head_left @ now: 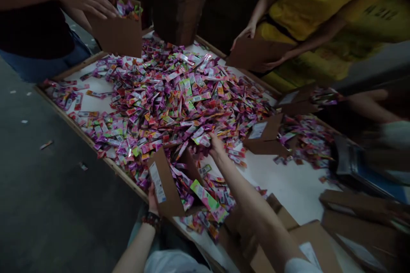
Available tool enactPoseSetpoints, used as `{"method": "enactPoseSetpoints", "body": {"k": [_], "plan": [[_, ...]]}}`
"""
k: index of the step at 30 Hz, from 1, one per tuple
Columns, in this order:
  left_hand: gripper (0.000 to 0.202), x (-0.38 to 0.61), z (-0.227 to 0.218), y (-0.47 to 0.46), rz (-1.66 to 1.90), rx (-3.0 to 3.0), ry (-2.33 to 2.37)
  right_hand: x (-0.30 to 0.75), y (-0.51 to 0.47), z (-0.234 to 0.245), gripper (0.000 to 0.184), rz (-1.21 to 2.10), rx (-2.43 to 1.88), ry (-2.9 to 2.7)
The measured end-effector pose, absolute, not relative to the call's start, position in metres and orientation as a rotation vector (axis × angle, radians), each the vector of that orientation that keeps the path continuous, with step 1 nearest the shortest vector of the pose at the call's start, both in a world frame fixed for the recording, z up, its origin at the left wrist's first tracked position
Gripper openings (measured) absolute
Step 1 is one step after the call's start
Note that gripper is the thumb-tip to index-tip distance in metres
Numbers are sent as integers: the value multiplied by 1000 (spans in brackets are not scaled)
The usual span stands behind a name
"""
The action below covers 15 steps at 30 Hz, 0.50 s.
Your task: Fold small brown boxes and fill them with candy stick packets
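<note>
At the table's near edge, my left hand [153,200] is closed on the left side of a cardboard box [171,183]. The box is tilted, its open side facing the pile, with small wrapped candy packets [185,181] inside. A larger green and pink packet [209,200] lies across its right edge. Beyond the box, my right hand [217,147] reaches into the heap of candy packets [153,102] and is closed around several of them. Its fingertips are partly hidden among the wrappers.
A raised wooden rim [73,126] borders the white table. Across it, one co-worker's hand [92,0] rests on a filled box [117,32]; another person holds a box [256,53]. More boxes [265,134] and a blue-sided device [368,170] stand right. Packets [46,145] litter the floor.
</note>
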<state>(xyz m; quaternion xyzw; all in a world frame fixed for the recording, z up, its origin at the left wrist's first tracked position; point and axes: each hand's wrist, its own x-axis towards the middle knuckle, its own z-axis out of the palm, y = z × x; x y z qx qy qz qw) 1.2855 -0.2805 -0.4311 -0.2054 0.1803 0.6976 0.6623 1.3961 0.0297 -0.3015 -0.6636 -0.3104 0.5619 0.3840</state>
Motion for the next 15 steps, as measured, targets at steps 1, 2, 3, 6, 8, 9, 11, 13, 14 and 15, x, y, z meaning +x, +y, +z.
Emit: {"method": "enactPoseSetpoints", "body": {"k": [1, 2, 3, 6, 8, 9, 11, 13, 14, 15], "plan": [[31, 1288, -433, -279, 1583, -436, 358, 1407, 28, -283, 23, 1413, -1683, -797], [33, 1291, -434, -277, 1586, -427, 330, 1419, 26, -264, 28, 1395, -1657, -827], [34, 1295, -434, -275, 1584, -438, 328, 1430, 23, -243, 32, 1376, -1611, -893], [36, 1306, -430, -263, 1568, -540, 429, 1453, 10, -186, 38, 1348, -1473, -1264], [37, 1311, -426, -254, 1552, -590, 477, 1456, -3, -162, 35, 1372, -1469, -1571], [38, 1312, -423, -249, 1545, -602, 482, 1453, -10, -156, 34, 1405, -1499, -1701], [40, 1314, -420, -243, 1531, -614, 487, 1441, -24, -154, 34, 1483, -1549, -1921], [41, 1315, -419, -240, 1523, -634, 502, 1427, -35, -159, 43, 1608, -1557, -2056], [41, 1315, -419, -239, 1523, -643, 510, 1422, -39, -163, 52, 1679, -1552, -2081], [41, 1315, -420, -239, 1523, -645, 513, 1418, -42, -166, 63, 1726, -1547, -2082]]}}
